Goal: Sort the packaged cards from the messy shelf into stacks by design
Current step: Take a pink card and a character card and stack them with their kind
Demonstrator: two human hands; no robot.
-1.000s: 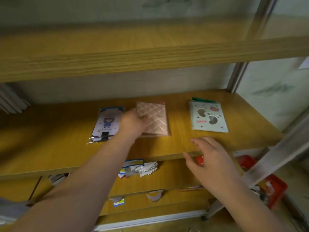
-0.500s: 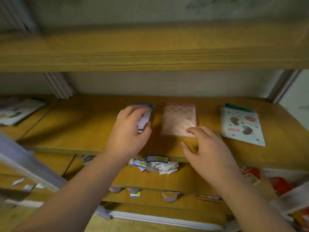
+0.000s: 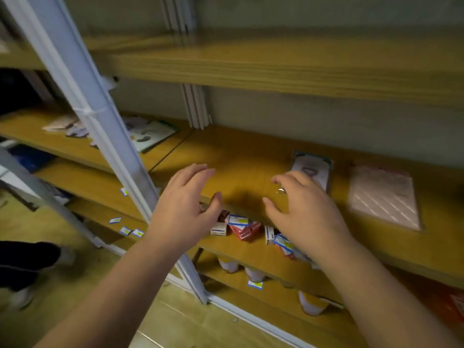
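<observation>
i am seeing the view swinging left along the wooden shelf (image 3: 251,156), flat and grained, so the messy pile of cards (image 3: 148,133) beyond the pale metal post (image 3: 100,121) is coming into frame; i judge a fresh pick is next. the quilted pink pack (image 3: 384,197) and the glossy figure-print stack (image 3: 312,172) are lying sorted at right. my left hand (image 3: 185,209), off that stack now, and my right hand (image 3: 303,212) are hovering spread wide, holding nothing.
</observation>
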